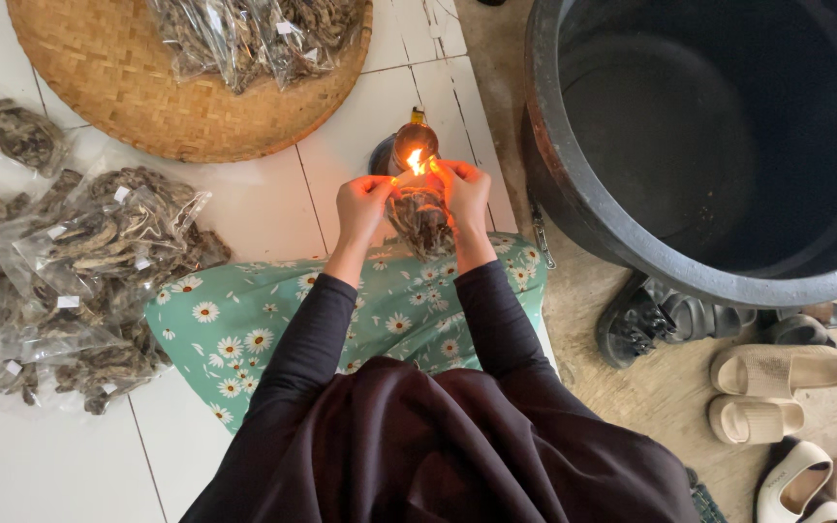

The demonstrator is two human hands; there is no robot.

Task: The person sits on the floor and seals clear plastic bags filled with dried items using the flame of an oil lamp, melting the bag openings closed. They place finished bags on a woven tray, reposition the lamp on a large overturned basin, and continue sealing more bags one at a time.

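packets (89,261) lie left of the lamp (411,145), tub (719,136) right.

Glossy clear plastic wraps the small bag (420,215) pinched in both hands, its contents dark, rough and dried-looking. The lamp (409,145) beside it seems to be brownish glass. White floor tiles (41,455) look smooth; the round tray (147,92) is coarse woven fibre.

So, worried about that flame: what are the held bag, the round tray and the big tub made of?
Bag: clear, glossy plastic film, by its sheen. Tray: woven bamboo or rattan, matte tan, weave visible. Tub: probably dark plastic, smooth and dull.
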